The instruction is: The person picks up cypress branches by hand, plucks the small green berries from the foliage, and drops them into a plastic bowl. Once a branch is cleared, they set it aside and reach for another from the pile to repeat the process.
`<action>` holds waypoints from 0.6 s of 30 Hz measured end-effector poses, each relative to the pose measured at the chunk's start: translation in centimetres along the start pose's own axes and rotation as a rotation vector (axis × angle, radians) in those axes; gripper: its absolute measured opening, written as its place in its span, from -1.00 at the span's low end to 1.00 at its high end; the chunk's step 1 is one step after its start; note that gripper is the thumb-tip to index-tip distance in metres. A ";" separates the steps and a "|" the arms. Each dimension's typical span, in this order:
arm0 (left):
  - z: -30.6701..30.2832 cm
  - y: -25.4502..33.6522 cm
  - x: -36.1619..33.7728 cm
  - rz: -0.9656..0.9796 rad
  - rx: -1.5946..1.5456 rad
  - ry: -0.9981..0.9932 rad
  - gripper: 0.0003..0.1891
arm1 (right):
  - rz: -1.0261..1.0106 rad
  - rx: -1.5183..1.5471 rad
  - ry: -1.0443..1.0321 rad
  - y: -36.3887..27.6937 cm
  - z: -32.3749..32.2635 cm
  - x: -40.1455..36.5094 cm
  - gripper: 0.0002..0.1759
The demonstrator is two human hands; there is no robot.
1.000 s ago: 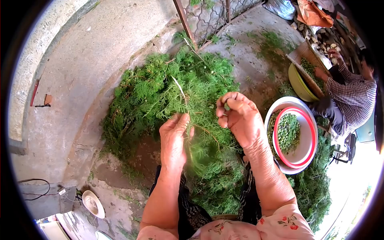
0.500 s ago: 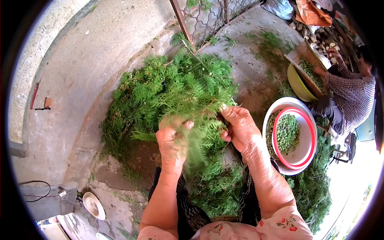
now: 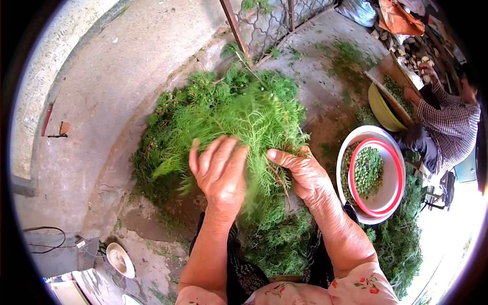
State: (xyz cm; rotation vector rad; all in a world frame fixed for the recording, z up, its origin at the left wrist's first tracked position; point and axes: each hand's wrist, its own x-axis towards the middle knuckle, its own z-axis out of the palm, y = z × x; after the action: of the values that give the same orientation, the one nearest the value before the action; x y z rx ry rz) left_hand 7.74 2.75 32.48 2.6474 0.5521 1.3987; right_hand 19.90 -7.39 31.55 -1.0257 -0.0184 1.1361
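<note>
stained concrete floor (image 3: 127,86), pale curved ledge (image 3: 53,66), bright daylight at right

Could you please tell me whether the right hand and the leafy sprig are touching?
Touching. The head view shows the right hand gripping the leafy sprig, its thumb pressed over the green foliage.

Bright daylight bleaches the lower right to white glare; the left hand (image 3: 221,175) and nearby sprigs (image 3: 254,122) smear slightly (motion blur), and the fisheye edges curve into black.
</note>
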 end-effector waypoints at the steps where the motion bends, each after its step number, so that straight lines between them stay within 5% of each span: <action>1: 0.2 0.1 0.0 -0.037 0.017 0.076 -0.85 | -0.037 0.028 -0.011 -0.3 0.1 -0.1 -0.66; 8: -0.2 -0.3 -0.4 -0.149 -0.144 0.129 -0.89 | -0.091 0.182 0.002 -0.3 -0.1 0.1 -0.70; 12: -0.2 -0.1 0.1 -0.855 -0.615 -0.259 -0.78 | -0.060 0.016 -0.006 -0.3 -0.2 -0.1 -0.70; 15: 0.9 -0.9 -0.6 -1.103 -1.367 -0.021 -0.55 | -0.018 -0.213 0.107 0.7 -0.5 0.2 -0.69; 18: 0.9 -0.8 -0.9 -1.190 -1.477 -0.006 -0.51 | 0.000 -0.226 -0.062 0.7 -0.4 -0.1 -0.66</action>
State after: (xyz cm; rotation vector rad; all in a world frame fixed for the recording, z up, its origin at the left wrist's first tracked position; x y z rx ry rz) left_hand 7.74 3.27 31.07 0.8217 0.5508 0.7585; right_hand 19.53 -7.69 30.96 -1.1902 -0.1999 1.1841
